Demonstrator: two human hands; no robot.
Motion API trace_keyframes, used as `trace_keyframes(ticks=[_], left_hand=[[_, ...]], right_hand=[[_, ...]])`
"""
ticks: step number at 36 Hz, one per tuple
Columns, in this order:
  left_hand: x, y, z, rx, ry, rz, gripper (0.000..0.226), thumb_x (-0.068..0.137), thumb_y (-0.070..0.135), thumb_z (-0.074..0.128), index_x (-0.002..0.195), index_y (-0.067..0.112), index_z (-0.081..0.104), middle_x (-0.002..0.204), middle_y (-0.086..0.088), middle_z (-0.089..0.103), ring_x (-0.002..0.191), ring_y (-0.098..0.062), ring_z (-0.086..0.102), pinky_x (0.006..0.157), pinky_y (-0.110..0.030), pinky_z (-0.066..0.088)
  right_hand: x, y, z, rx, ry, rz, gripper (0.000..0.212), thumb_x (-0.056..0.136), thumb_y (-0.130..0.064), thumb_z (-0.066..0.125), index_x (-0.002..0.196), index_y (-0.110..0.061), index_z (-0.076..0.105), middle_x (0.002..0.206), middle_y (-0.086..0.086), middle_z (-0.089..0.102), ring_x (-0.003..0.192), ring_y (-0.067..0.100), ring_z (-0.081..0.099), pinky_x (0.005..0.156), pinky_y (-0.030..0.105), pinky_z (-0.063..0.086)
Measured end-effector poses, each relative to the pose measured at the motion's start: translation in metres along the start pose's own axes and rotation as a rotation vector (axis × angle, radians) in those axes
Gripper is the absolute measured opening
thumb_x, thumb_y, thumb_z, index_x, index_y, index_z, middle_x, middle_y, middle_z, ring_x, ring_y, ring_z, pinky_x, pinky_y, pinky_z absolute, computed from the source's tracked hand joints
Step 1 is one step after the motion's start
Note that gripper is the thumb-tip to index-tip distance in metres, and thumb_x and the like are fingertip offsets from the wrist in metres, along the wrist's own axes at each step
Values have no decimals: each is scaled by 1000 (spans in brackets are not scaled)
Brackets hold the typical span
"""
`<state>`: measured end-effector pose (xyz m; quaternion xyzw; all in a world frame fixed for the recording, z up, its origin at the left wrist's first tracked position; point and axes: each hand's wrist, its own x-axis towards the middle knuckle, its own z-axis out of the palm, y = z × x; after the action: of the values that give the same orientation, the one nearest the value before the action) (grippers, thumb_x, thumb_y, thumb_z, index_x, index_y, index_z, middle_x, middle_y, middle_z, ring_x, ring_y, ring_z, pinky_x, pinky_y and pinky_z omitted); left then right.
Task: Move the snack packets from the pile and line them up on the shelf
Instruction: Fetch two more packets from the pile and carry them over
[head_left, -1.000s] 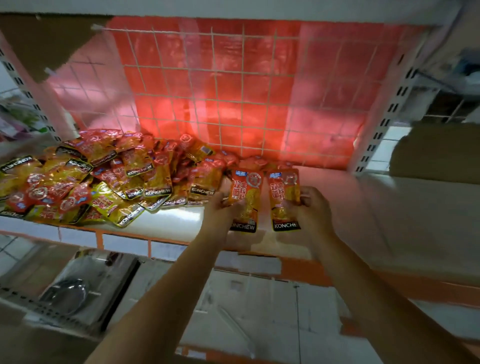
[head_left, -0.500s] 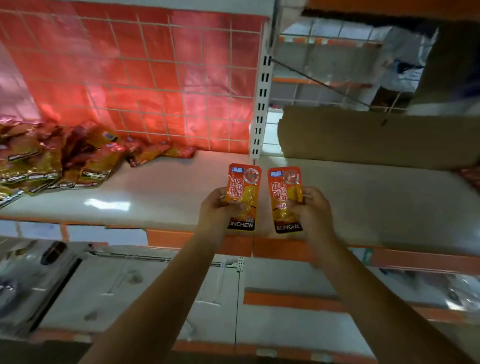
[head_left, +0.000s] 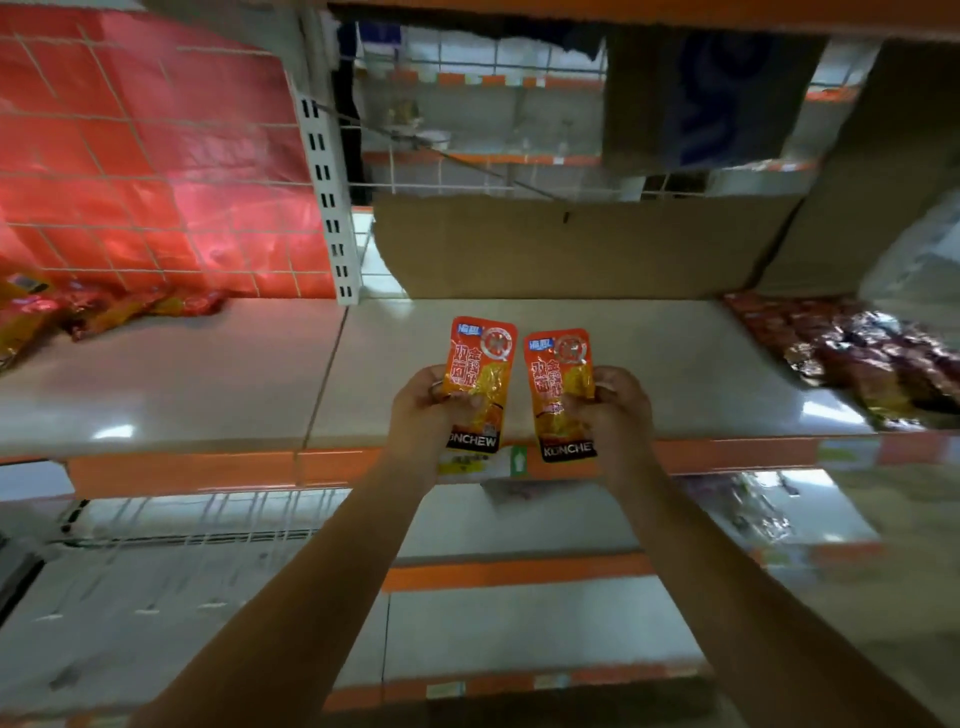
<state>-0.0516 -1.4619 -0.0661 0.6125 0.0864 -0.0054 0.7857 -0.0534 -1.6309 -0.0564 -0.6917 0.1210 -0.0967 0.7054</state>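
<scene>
Two KONCHEW packets in transit, carry step. Shelf (head_left: 649, 364) bare ahead; pile (head_left: 104, 312) far left; laid packets (head_left: 857, 358) at right. Left hand (head_left: 431, 410) fingers pinch left packet (head_left: 480, 364); right hand (head_left: 618, 410) fingers pinch right packet (head_left: 556, 379); both above shelf front edge. Next, likely: set down beside right-hand packets, edges aligned.

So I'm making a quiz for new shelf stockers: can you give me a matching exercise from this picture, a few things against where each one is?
Things:
1. pile of packets
2. left packet
3. right packet
4. cardboard sheet

Places:
A. held in the right hand
B. standing at the back of the shelf
C. lying at the far left of the shelf
D. held in the left hand

Pairs: 1-C, 2-D, 3-A, 4-B
</scene>
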Motion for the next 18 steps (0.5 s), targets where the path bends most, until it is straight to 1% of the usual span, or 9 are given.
trace_keyframes(ticks=[3, 6, 7, 9, 11, 12, 13, 15, 18], left_hand=[[3, -15, 54, 8, 9, 13, 31, 74, -10, 63, 96, 11, 60, 93, -8, 68, 88, -30, 65, 72, -35, 54], [9, -33, 115, 5, 44, 9, 32, 72, -10, 66, 97, 10, 62, 97, -12, 68, 94, -33, 63, 83, -42, 52], [11, -37, 136, 1, 43, 9, 31, 72, -9, 66, 96, 10, 63, 97, -12, 68, 95, -33, 63, 86, -43, 52], [16, -47, 173, 10, 31, 13, 32, 74, -9, 64, 101, 8, 63, 98, -11, 67, 96, -31, 62, 87, -42, 50], [20, -56, 207, 8, 19, 13, 32, 76, -9, 63, 105, 6, 62, 97, -10, 67, 92, -28, 63, 80, -37, 51], [22, -59, 222, 10, 15, 12, 30, 77, -9, 62, 104, 5, 62, 94, -9, 67, 88, -25, 63, 75, -33, 50], [23, -64, 237, 17, 13, 5, 28, 78, -9, 61, 101, 5, 62, 92, -8, 67, 85, -23, 63, 72, -31, 48], [27, -73, 264, 27, 22, -22, 26, 78, -9, 62, 99, 6, 63, 92, -9, 68, 86, -24, 63, 74, -32, 50], [32, -83, 298, 47, 45, -69, 28, 78, -6, 64, 102, 6, 62, 97, -12, 67, 90, -27, 63, 78, -33, 49]], right_hand=[[25, 1, -50, 20, -3, -18, 35, 76, 13, 61, 103, -8, 54, 92, 10, 65, 79, 19, 62, 64, 25, 47], [53, 0, -104, -12, 18, -27, 36, 76, 12, 61, 107, -7, 55, 85, 3, 64, 73, 11, 61, 61, 22, 46], [64, 1, -122, -27, 32, -38, 35, 76, 11, 62, 105, -8, 57, 81, -1, 64, 72, 11, 61, 62, 24, 47], [85, 2, -156, -77, 56, -63, 32, 73, 8, 63, 92, -17, 61, 79, -3, 65, 77, 19, 63, 74, 34, 51], [103, 1, -187, -99, 69, -65, 32, 73, 6, 64, 83, -24, 61, 80, -3, 66, 82, 22, 62, 81, 40, 49], [111, 0, -201, -107, 71, -66, 30, 73, 4, 64, 87, -22, 62, 81, -1, 66, 82, 22, 61, 81, 40, 48], [120, 1, -214, -124, 75, -69, 29, 72, 1, 64, 92, -20, 63, 83, 1, 66, 83, 23, 61, 81, 41, 48], [134, 0, -237, -176, 66, -99, 28, 71, -4, 63, 97, -14, 60, 83, 2, 64, 80, 23, 59, 74, 39, 47], [153, 4, -267, -289, 56, -121, 36, 79, 2, 58, 108, -19, 52, 80, 0, 58, 73, 20, 56, 63, 29, 43]])
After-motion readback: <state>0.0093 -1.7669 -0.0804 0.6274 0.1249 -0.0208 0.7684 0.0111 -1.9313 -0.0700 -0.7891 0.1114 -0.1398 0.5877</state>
